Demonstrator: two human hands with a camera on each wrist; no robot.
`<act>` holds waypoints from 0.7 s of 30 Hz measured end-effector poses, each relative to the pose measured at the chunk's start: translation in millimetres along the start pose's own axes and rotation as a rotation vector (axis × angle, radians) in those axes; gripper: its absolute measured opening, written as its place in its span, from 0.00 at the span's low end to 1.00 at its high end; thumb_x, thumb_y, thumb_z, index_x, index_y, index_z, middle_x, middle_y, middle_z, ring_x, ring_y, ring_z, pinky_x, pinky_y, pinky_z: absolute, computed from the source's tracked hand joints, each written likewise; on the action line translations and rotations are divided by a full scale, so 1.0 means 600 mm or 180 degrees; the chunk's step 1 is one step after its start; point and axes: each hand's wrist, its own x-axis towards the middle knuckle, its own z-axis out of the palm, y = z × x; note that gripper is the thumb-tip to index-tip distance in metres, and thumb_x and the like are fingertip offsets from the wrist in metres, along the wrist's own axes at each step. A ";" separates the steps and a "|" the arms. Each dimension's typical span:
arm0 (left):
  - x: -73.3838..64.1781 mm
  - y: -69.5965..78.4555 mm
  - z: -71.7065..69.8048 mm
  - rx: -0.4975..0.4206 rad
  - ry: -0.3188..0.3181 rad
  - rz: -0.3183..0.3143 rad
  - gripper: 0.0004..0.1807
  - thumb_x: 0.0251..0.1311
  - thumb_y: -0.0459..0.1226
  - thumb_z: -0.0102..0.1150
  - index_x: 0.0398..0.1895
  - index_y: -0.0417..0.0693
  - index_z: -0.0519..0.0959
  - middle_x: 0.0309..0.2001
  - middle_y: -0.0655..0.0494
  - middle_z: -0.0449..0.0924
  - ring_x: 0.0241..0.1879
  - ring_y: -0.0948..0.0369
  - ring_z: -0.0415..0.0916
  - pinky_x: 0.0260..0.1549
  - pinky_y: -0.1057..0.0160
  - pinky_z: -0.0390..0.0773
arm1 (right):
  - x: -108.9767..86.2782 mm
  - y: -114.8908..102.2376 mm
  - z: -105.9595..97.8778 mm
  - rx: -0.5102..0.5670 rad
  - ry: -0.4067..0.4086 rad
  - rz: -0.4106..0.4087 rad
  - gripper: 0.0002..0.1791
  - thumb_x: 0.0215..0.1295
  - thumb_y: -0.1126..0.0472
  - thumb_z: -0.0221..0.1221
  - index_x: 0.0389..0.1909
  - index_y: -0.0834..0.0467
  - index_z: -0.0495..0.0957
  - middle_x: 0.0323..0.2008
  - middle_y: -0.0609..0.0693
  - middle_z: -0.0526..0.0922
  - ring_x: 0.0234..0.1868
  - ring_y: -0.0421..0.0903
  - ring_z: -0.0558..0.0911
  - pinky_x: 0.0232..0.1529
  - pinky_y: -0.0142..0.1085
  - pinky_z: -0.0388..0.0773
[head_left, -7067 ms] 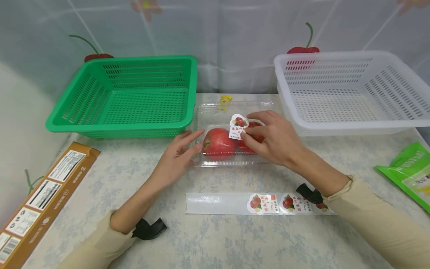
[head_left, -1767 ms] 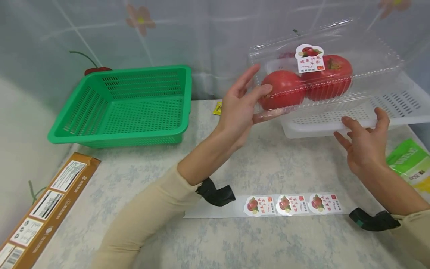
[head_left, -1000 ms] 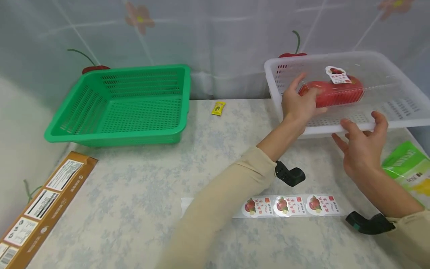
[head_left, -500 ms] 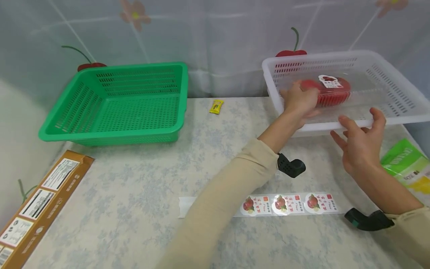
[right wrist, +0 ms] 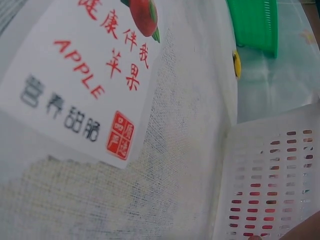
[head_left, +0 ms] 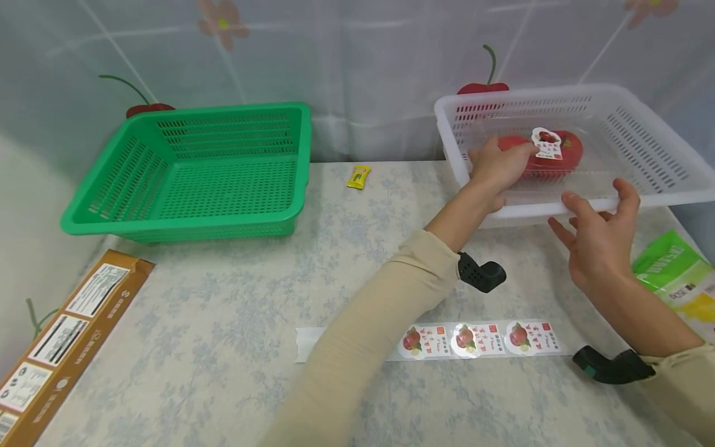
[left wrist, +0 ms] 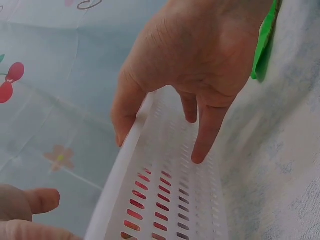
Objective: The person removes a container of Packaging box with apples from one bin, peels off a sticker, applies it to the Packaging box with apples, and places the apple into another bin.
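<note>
In the head view, my left hand holds the left end of a clear plastic box, its thumb on the lid. Inside the box are red apples, and an apple sticker is on the lid. The box lies in the white basket at the back right. My right hand grips the basket's front rim. From the left wrist, that hand shows its thumb over the rim and fingers against the slotted outer wall. Part of the left hand shows at the lower left.
A green basket stands at the back left, with a yellow packet to its right. In front lies a backing strip with apple stickers. A brown carton lies at the left, a green bag at the right.
The apple box, stickered on the table earlier, was carried right by my left hand and lowered into the white basket, where it now lies flat. The right hand stays at the basket's rim.
</note>
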 end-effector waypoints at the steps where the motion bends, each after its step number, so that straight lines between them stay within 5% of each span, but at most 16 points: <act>1: -0.001 0.000 0.000 -0.0054 -0.0020 -0.0027 0.30 0.60 0.45 0.65 0.67 0.60 0.70 0.54 0.62 0.62 0.46 0.63 0.67 0.45 0.57 0.77 | 0.000 0.000 0.000 -0.0010 0.0001 -0.0002 0.46 0.57 0.55 0.72 0.69 0.33 0.54 0.66 0.41 0.60 0.51 0.43 0.68 0.41 0.36 0.77; 8: -0.004 0.005 -0.007 -0.0589 -0.0197 -0.0306 0.20 0.63 0.41 0.63 0.57 0.52 0.74 0.48 0.60 0.67 0.43 0.60 0.70 0.40 0.40 0.80 | 0.003 0.000 -0.001 -0.0033 -0.0046 -0.0014 0.46 0.58 0.56 0.70 0.71 0.34 0.53 0.67 0.42 0.58 0.52 0.43 0.68 0.41 0.35 0.77; 12: -0.006 0.007 -0.010 -0.0655 -0.0239 -0.0329 0.19 0.63 0.40 0.63 0.57 0.53 0.75 0.43 0.59 0.72 0.44 0.60 0.71 0.43 0.39 0.79 | 0.003 0.001 0.000 -0.0077 -0.0076 -0.0013 0.47 0.57 0.55 0.71 0.71 0.33 0.52 0.69 0.41 0.57 0.55 0.44 0.67 0.43 0.36 0.76; 18: -0.023 0.008 -0.015 -0.0417 -0.0332 -0.0071 0.23 0.64 0.41 0.62 0.63 0.57 0.75 0.48 0.65 0.76 0.47 0.65 0.72 0.49 0.51 0.77 | 0.002 -0.004 -0.002 -0.0138 -0.0091 0.0061 0.46 0.59 0.54 0.70 0.71 0.32 0.52 0.69 0.41 0.57 0.54 0.43 0.67 0.43 0.39 0.75; 21: -0.041 0.010 -0.028 -0.0135 -0.0461 0.0241 0.28 0.64 0.42 0.62 0.68 0.58 0.72 0.54 0.67 0.76 0.49 0.69 0.72 0.49 0.63 0.75 | 0.001 -0.009 -0.003 -0.0128 -0.0094 0.0147 0.47 0.59 0.55 0.70 0.71 0.32 0.50 0.69 0.40 0.57 0.56 0.43 0.66 0.53 0.44 0.71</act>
